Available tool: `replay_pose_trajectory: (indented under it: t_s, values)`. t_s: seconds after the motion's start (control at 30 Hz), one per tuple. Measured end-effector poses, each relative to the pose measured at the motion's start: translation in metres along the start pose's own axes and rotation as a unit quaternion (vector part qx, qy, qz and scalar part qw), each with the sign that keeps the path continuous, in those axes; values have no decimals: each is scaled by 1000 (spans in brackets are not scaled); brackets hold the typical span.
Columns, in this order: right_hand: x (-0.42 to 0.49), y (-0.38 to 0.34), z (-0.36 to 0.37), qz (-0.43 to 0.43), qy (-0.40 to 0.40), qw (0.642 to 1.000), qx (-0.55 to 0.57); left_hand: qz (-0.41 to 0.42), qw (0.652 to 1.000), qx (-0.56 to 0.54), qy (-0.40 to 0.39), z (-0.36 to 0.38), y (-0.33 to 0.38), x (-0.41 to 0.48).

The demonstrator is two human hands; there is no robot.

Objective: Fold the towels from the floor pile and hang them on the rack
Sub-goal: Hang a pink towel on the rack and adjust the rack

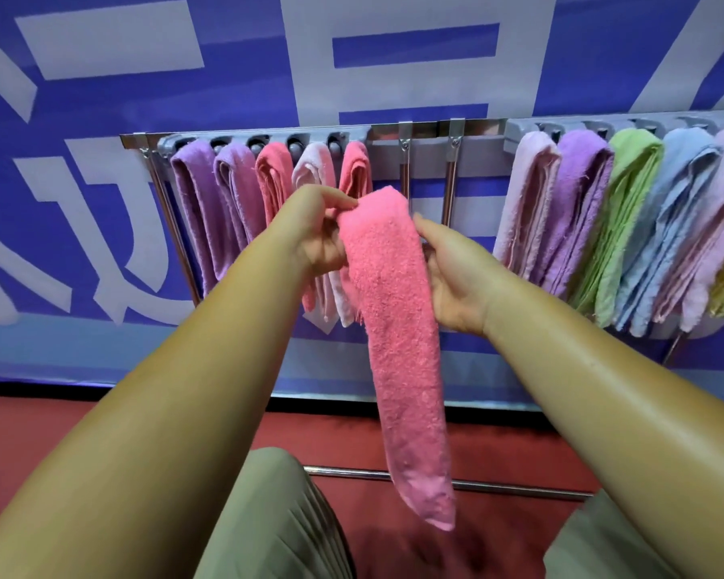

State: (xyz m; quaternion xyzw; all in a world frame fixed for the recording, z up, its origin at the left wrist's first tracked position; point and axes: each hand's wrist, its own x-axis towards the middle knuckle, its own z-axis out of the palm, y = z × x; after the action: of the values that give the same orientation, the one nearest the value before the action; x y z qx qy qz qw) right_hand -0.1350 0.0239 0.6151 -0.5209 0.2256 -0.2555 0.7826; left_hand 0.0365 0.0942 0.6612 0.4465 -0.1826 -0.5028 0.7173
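A pink towel (398, 319), folded into a long narrow strip, hangs down between my hands in front of the rack (427, 133). My left hand (318, 231) pinches its top left edge between thumb and fingers. My right hand (456, 277) grips the strip's right side a little lower; its fingers are hidden behind the cloth. The towel's top sits just below the rack's grey clip bar, near two empty hooks (429, 140). The towel's lower end dangles above the red floor.
Folded purple and pink towels (264, 190) hang at the rack's left. Pale pink, purple, green, blue and yellow towels (627, 219) hang at its right. A blue wall banner is behind, a metal floor bar (352, 473) below, my knees in olive trousers (268, 520) at the bottom.
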Motion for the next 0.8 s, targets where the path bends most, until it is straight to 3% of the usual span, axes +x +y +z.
replay_pose_trajectory:
  t_s: [0.13,0.33,0.6,0.7,0.8]
  values:
    - [10,5,-10,-77,2,994,-83,-1,1000,-9,-3,-7,1,2]
    - [17,17,-28,-102,-33,960,-260,-4,1000,6,24,-10,4,16]
    - [23,24,-23,-72,-24,975,-208,-11,998,37,48,-13,4,34]
    - [26,21,-18,-63,-1,985,-158,-16,988,140,62,-17,-3,34]
    - [34,20,-13,-25,33,992,-118,-30,945,311,91,-17,-14,33]
